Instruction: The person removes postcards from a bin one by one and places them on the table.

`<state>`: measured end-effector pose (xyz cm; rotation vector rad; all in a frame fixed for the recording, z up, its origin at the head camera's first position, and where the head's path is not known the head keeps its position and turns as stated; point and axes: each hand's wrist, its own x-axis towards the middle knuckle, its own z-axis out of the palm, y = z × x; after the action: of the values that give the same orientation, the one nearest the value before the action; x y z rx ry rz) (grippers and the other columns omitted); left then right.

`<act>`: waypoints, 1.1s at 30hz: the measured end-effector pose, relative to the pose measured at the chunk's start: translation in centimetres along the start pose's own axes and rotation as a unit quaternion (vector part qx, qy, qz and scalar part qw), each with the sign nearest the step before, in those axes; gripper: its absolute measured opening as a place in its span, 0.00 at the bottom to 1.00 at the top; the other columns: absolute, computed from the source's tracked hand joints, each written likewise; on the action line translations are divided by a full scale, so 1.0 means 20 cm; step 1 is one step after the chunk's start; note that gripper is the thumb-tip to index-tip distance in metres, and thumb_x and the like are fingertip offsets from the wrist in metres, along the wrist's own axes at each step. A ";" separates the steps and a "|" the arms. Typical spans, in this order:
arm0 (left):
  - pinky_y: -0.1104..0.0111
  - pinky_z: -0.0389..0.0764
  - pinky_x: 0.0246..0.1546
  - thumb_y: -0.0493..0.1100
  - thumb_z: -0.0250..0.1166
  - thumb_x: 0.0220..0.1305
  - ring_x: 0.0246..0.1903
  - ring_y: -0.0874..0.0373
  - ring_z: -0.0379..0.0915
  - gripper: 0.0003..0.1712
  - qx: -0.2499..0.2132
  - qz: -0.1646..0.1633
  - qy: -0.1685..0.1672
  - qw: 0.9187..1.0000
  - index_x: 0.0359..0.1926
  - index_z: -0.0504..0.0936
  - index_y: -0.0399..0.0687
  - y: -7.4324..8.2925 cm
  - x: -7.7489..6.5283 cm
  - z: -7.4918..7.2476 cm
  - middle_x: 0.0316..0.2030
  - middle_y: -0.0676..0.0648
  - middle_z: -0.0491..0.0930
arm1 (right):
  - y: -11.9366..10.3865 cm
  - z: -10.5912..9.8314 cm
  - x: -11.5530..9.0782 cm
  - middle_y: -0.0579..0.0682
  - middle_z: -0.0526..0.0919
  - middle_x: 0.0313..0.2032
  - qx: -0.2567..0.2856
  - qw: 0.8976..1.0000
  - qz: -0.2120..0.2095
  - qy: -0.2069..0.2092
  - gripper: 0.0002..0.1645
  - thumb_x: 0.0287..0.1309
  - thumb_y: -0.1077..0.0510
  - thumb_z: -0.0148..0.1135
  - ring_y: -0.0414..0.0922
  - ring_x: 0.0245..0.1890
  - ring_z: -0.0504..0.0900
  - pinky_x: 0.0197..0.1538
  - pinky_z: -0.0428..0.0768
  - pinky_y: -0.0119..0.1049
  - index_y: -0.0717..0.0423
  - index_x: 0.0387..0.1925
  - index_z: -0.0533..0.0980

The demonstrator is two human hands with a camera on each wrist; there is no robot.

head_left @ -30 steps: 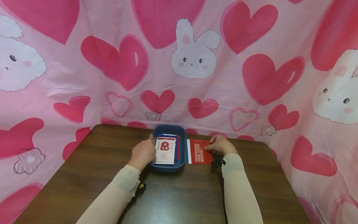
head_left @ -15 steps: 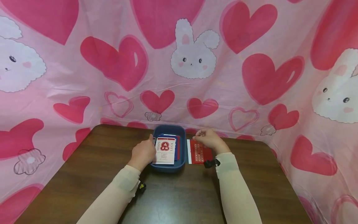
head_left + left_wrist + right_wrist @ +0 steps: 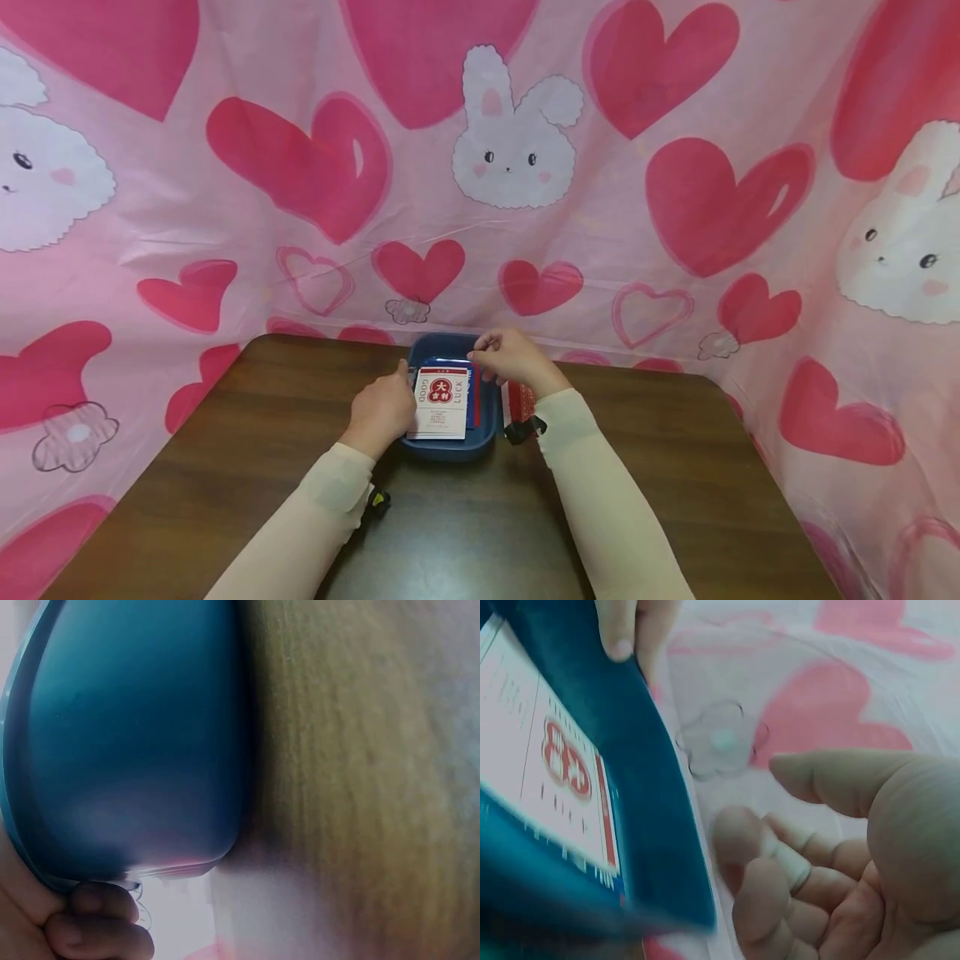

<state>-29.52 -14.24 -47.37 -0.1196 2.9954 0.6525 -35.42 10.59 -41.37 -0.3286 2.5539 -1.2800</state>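
Note:
My left hand (image 3: pixel 381 410) grips the left rim of a blue plastic bin (image 3: pixel 454 450), its thumb on the inner side and its curled fingers against the outer wall (image 3: pixel 90 922). Inside the bin lies a white and red card-like packet (image 3: pixel 440 404) printed "GOOD LUCK", on top of blue and red flat pieces (image 3: pixel 475 400). Over the bin's right rim hovers my right hand (image 3: pixel 517 360), with nothing in it; in the right wrist view its thumb stands apart from its loosely bent fingers (image 3: pixel 761 900). My right wrist partly hides a red printed packet (image 3: pixel 519 402) beside the bin.
The bin stands near the back edge of a brown wooden table (image 3: pixel 450 533). A pink cloth (image 3: pixel 517 250) with hearts and rabbits hangs behind and at both sides. A dark camera strap (image 3: pixel 525 429) is on my right wrist.
My right hand has left the red packet and moved left to the bin's right rim. The red packet stays where it was. My left hand keeps its grip on the bin.

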 end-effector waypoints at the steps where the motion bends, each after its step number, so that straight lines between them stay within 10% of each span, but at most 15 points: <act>1: 0.52 0.90 0.36 0.50 0.68 0.78 0.38 0.42 0.83 0.48 -0.002 -0.001 0.000 1.000 0.90 0.61 0.42 0.00 0.00 0.00 0.62 0.32 0.89 | -0.03 0.02 0.02 0.59 0.94 0.41 0.001 1.000 0.003 -0.008 0.20 0.75 0.47 0.75 0.57 0.39 0.95 0.42 0.94 0.45 0.54 0.58 0.84; 9: 0.48 0.92 0.39 0.50 0.65 0.80 0.40 0.40 0.85 0.46 0.001 0.003 -0.007 1.000 0.90 0.61 0.41 0.00 0.00 -0.01 0.64 0.31 0.88 | -0.16 0.17 0.13 0.62 0.93 0.43 -0.063 0.996 0.055 -0.036 0.42 0.75 0.46 0.75 0.58 0.36 0.97 0.39 0.95 0.45 0.62 0.79 0.72; 23: 0.46 0.91 0.37 0.49 0.63 0.81 0.36 0.41 0.84 0.43 0.008 0.003 0.001 1.000 0.89 0.63 0.42 0.00 -0.01 -0.01 0.58 0.31 0.90 | -0.19 0.33 0.17 0.55 0.92 0.40 -0.263 0.960 0.087 -0.034 0.32 0.59 0.41 0.87 0.49 0.32 0.91 0.41 0.94 0.44 0.60 0.55 0.90; 33: 0.50 0.92 0.34 0.46 0.78 0.68 0.35 0.42 0.84 0.56 0.005 -0.006 -0.023 1.000 0.90 0.60 0.42 0.01 -0.01 -0.02 0.62 0.32 0.89 | -0.18 0.37 0.15 0.53 0.93 0.40 -0.294 0.952 0.081 -0.011 0.28 0.57 0.43 0.89 0.48 0.34 0.89 0.45 0.95 0.44 0.58 0.50 0.91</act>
<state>-29.37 -14.13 -46.87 -0.1204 2.9511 0.6296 -35.49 1.96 -43.24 -0.2319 2.8207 -0.4312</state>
